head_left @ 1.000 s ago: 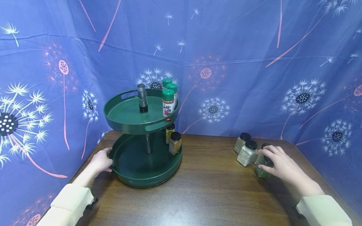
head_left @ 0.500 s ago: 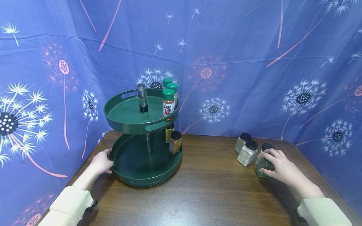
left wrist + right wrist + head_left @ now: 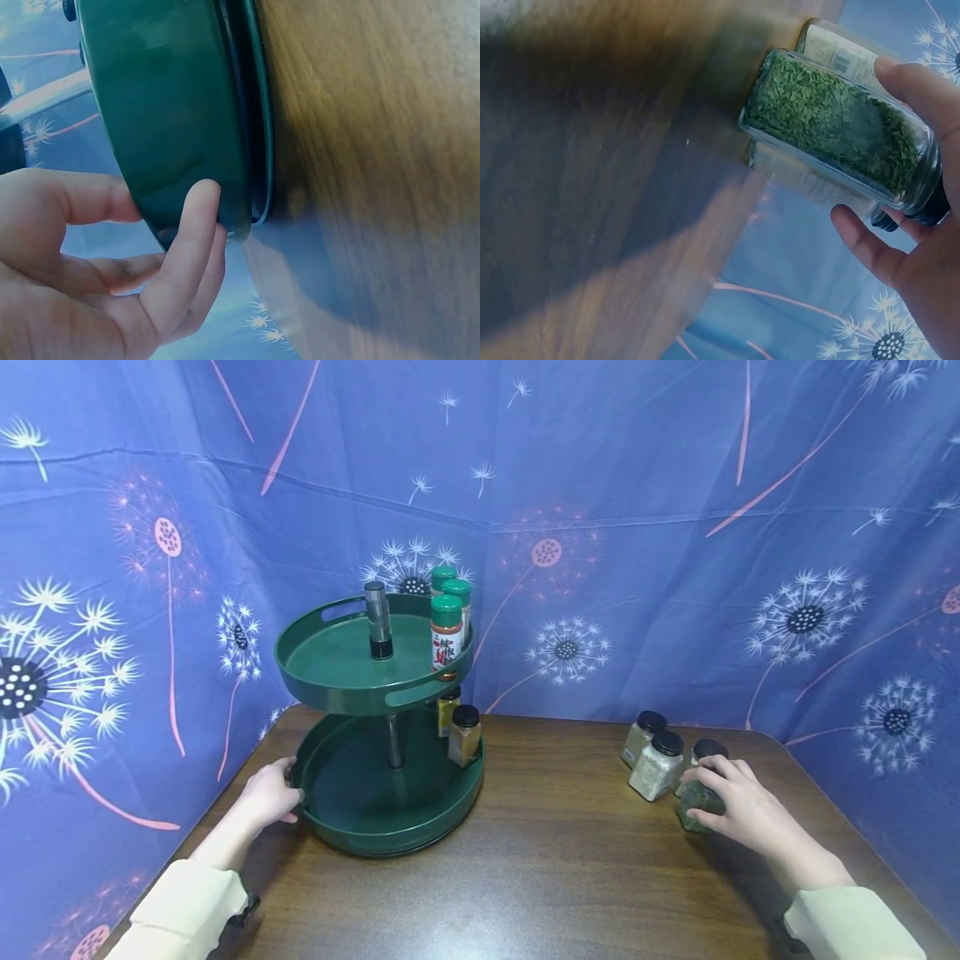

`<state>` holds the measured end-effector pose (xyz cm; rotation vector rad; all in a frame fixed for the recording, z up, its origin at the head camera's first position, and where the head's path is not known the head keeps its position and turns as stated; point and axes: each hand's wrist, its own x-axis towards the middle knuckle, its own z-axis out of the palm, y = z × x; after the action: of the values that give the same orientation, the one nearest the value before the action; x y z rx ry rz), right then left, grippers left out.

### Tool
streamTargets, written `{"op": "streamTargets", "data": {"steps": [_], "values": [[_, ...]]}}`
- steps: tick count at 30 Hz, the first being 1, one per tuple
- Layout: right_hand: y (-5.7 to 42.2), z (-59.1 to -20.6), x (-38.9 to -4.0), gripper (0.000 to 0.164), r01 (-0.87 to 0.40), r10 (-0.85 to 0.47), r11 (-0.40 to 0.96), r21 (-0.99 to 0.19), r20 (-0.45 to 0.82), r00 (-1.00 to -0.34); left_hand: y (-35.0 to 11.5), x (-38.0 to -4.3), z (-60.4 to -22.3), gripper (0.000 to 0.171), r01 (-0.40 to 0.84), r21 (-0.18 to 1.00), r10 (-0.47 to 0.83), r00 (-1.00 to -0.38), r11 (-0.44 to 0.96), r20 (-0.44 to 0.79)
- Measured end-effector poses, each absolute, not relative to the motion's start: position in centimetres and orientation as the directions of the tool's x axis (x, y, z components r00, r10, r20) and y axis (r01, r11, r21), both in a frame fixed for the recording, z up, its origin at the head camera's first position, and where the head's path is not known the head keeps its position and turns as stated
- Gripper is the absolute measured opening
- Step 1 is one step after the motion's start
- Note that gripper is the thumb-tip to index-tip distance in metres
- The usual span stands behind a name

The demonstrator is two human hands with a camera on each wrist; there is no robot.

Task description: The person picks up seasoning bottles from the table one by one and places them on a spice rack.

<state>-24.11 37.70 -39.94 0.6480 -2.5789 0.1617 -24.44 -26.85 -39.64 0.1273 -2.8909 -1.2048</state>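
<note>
At the left stands a green two-tier turntable (image 3: 390,842) with a metal post. My left hand (image 3: 266,792) grips the rim of its lower tier; in the left wrist view one finger lies along the outer wall (image 3: 165,112) while other digits go behind the edge. On the right, a clear glass jar of dried green herbs (image 3: 825,120) stands on the table. The thumb and fingers of my right hand (image 3: 750,806) curve around its upper part, hiding the black lid in the head view. One finger (image 3: 862,240) shows below the jar in the right wrist view.
Three more black-lidded spice jars stand close by: a rear one (image 3: 636,747), a pale one (image 3: 655,770) and one partly hidden (image 3: 708,749). Green-capped shakers (image 3: 447,631) occupy the upper tier, two small jars (image 3: 464,737) the lower. Blue patterned cloth (image 3: 600,468) encloses the wooden table (image 3: 555,827).
My right hand has shifted slightly around the herb jar, covering its lid and uncovering the lid of the jar behind. The left hand and turntable have barely moved.
</note>
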Motion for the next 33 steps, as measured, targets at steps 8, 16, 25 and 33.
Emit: {"op": "streamTargets", "data": {"steps": [8, 16, 25, 33], "values": [[37.3, -40.5, -24.1, 0.044, -0.512, -0.44, 0.859, -0.003, 0.508, -0.741, -27.0, -24.4, -40.0, 0.065, -0.068, 0.721, -0.079, -0.997, 0.689, -0.018], [37.1, -40.7, -24.4, 0.043, -0.532, -0.451, 0.847, -0.007, 0.52, -0.725, -27.0, -24.0, -39.7, 0.066, -0.085, 0.713, -0.082, -0.996, 0.696, -0.039], [37.2, -40.9, -24.2, 0.039, -0.519, -0.437, 0.854, -0.02, 0.513, -0.739, -27.2, -24.2, -39.7, 0.068, -0.114, 0.737, -0.098, -0.993, 0.667, -0.066], [37.3, -40.9, -24.3, 0.039, -0.522, -0.442, 0.853, -0.008, 0.522, -0.729, -27.8, -25.4, -39.0, 0.07, -0.111, 0.734, -0.077, -0.994, 0.67, -0.08]]}}
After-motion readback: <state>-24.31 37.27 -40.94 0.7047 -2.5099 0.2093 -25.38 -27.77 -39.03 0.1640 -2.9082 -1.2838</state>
